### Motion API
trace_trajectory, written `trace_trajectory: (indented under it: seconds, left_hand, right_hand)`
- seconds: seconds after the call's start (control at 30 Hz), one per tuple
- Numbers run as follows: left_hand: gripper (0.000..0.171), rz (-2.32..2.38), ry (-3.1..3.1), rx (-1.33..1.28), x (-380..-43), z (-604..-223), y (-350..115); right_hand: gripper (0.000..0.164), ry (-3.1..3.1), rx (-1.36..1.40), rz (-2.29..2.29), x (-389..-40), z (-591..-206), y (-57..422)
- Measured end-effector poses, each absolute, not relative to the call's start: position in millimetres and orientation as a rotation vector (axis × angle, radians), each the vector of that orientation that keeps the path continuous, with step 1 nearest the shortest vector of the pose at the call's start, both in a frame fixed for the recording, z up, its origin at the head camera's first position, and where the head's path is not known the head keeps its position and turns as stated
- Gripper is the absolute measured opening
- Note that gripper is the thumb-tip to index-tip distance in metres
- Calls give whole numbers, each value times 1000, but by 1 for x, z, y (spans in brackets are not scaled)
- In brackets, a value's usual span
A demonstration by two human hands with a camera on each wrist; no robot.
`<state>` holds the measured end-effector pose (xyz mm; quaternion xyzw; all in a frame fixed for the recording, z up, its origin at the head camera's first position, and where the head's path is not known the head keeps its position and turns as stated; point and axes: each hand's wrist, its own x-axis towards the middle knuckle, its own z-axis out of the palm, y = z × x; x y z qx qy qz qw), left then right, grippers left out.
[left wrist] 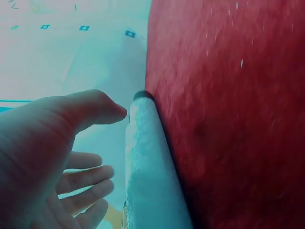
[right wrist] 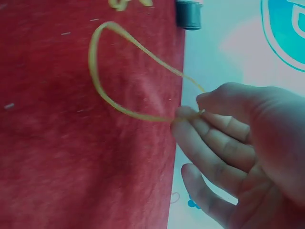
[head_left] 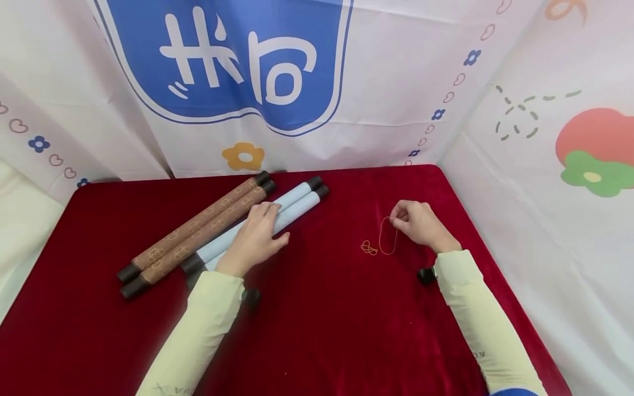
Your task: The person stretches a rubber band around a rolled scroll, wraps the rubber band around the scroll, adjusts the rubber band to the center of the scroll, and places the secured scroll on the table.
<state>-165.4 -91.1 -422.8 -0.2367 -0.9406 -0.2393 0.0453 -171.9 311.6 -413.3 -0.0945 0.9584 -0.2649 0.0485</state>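
My right hand (head_left: 421, 225) pinches a thin yellow rubber band (right wrist: 93, 62) between thumb and fingertips. The band hangs as a long loop above the red cloth. Beside it on the cloth lie several more rubber bands (head_left: 369, 247) in a small heap. My left hand (head_left: 255, 236) is over two light blue rolls (head_left: 297, 212) with black ends, which lie side by side. In the left wrist view, its thumb and fingers are spread beside the near blue roll (left wrist: 150, 167); whether they touch it I cannot tell.
Two brown patterned rolls (head_left: 198, 225) with black ends lie left of the blue ones, at a slant. A red velvet cloth (head_left: 317, 330) covers the table. Printed white curtains (head_left: 396, 66) hang behind the table and along its sides.
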Motion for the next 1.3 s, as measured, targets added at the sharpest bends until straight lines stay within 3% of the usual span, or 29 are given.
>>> trace_trajectory:
  seconds: [0.3,0.77,1.3]
  left_hand:
    - [91,-554,-3004,-691,-194,-429,-97]
    - [107,-425,-3134,-524,-231,-451,-74]
    - [82,-365,-3089,-459,-231,-456,-68]
  right_hand:
    - [13,2815,-119,-1084,-187,-396,302]
    - [13,2868,-146,-1118,-198,-384,277]
    - [14,2923,-297,-990,-214,-363,248]
